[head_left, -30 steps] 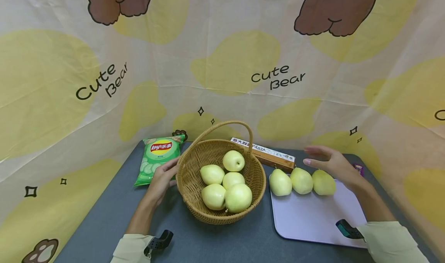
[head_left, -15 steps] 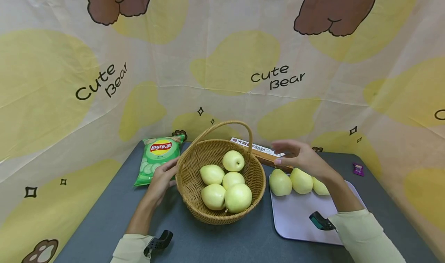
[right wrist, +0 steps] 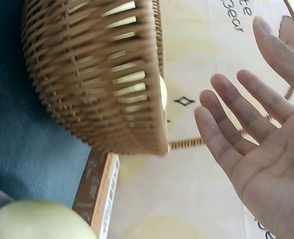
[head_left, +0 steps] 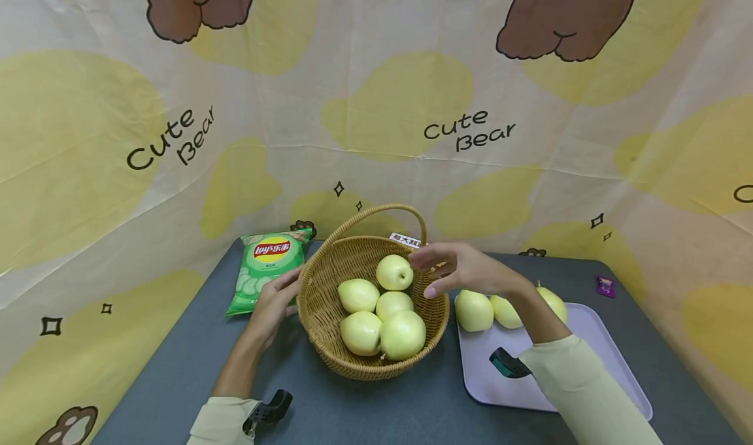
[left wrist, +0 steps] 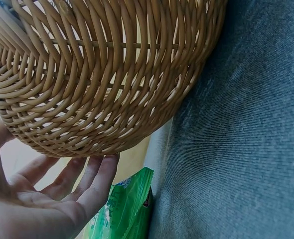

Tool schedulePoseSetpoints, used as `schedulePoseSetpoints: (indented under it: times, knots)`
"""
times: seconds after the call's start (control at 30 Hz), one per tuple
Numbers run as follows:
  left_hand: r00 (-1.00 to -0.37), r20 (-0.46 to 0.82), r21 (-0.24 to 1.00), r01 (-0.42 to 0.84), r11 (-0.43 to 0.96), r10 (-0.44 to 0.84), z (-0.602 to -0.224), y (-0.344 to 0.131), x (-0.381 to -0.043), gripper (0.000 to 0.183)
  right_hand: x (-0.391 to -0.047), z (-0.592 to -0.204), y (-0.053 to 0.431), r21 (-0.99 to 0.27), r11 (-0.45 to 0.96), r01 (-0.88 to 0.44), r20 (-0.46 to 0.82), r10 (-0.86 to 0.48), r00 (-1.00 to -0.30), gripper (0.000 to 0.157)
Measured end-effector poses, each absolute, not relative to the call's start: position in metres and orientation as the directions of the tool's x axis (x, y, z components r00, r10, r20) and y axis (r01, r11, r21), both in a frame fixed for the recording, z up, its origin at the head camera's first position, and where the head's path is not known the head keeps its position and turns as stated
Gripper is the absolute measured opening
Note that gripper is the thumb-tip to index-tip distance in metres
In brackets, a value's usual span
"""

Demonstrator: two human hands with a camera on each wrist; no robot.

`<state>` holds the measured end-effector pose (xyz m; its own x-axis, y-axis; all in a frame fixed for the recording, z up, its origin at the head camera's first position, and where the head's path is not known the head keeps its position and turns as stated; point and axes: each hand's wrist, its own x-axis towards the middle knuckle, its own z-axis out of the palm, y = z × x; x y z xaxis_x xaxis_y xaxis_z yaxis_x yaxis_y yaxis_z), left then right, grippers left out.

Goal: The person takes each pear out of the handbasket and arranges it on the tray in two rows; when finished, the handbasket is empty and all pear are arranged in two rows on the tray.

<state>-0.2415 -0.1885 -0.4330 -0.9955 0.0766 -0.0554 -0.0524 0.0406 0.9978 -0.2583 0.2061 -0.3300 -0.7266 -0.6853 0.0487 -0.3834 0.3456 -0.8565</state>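
Note:
A wicker basket (head_left: 365, 368) with a tall handle stands mid-table, holding several pale yellow-green pears (head_left: 402, 335). My left hand (head_left: 276, 301) rests against its left side; in the left wrist view the fingertips (left wrist: 109, 162) touch the woven outer wall. Over the basket's right rim hovers my right hand (head_left: 465, 268), empty, its fingers spread and loosely bent. In the right wrist view that palm (right wrist: 276, 174) faces the camera beside the rim. Three more pears (head_left: 474, 311) sit along the back of a lilac tray (head_left: 482, 376), partly covered by my right forearm.
A green bag of chips (head_left: 270, 262) lies behind my left hand. Behind the basket is a pasta box (head_left: 404, 240), mostly hidden by my right hand. A small purple packet (head_left: 605, 286) lies at the right back. A printed cloth (head_left: 376, 118) hangs behind the table.
My right hand has swept left from above the right end of the tray, past the pears and pasta box, to the basket's right rim. The left hand and basket stay put.

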Motion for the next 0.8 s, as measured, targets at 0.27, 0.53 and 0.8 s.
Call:
schedulePoseSetpoints:
  times: [0.27,0.53,0.8]
  knots:
    - [-0.996,-0.052,0.998,-0.049,0.039,0.071,-0.433,-0.189,-0.241,0.063,-0.262,-0.333,0.183,-0.855,0.379,-0.354,-0.095,-0.785,-0.612,0.074]
    - [-0.996,-0.052,0.998,-0.049,0.037,0.074,-0.434,-0.189,-0.242,0.062,-0.263,-0.339,0.17,-0.777,0.472,-0.415,-0.208,-0.816,-0.539,0.07]
    - [-0.996,-0.056,0.998,-0.054,0.035,0.074,-0.434,-0.189,-0.242,0.062,-0.265,-0.346,0.162,-0.782,0.457,-0.424,-0.252,-0.854,-0.454,0.068]
